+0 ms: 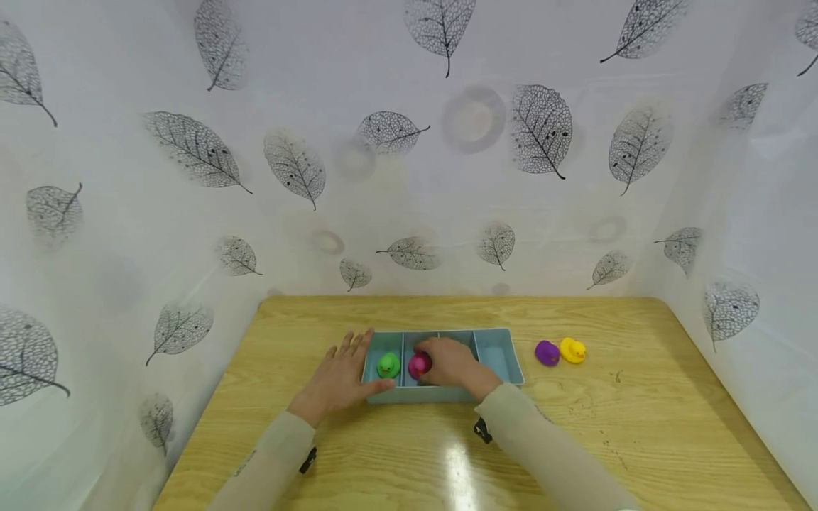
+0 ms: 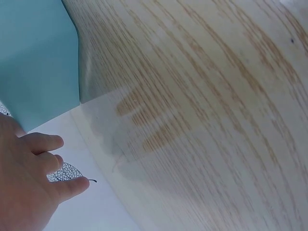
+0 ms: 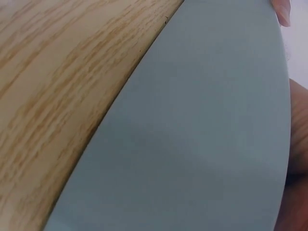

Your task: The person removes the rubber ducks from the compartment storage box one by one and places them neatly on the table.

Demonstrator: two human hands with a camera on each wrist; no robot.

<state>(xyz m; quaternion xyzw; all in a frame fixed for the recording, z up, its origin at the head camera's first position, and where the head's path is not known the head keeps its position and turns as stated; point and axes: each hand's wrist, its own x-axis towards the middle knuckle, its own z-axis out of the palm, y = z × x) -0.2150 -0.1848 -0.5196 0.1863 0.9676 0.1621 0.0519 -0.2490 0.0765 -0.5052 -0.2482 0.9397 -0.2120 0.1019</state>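
Observation:
A light blue divided tray [image 1: 441, 395] lies on the table, its outer wall filling much of the right wrist view. My left hand [image 1: 339, 380] is at the tray's left end, fingers straight and spread, thumb over the front rim near a green rubber duck [image 1: 388, 366] in the leftmost compartment. With fingers and thumb curled round it, my right hand [image 1: 454, 363] grips a pink rubber duck [image 1: 418, 365] inside the second compartment from the left. That hand hides part of the compartments to its right. In the left wrist view, the left fingers [image 2: 72, 188] extend past the tray's corner.
To the right of the tray, a purple rubber duck [image 1: 547, 353] and a yellow rubber duck [image 1: 572, 350] sit side by side on the wooden table [image 1: 626, 426]. A white leaf-patterned sheet [image 1: 409, 191] hangs behind the table and along both sides.

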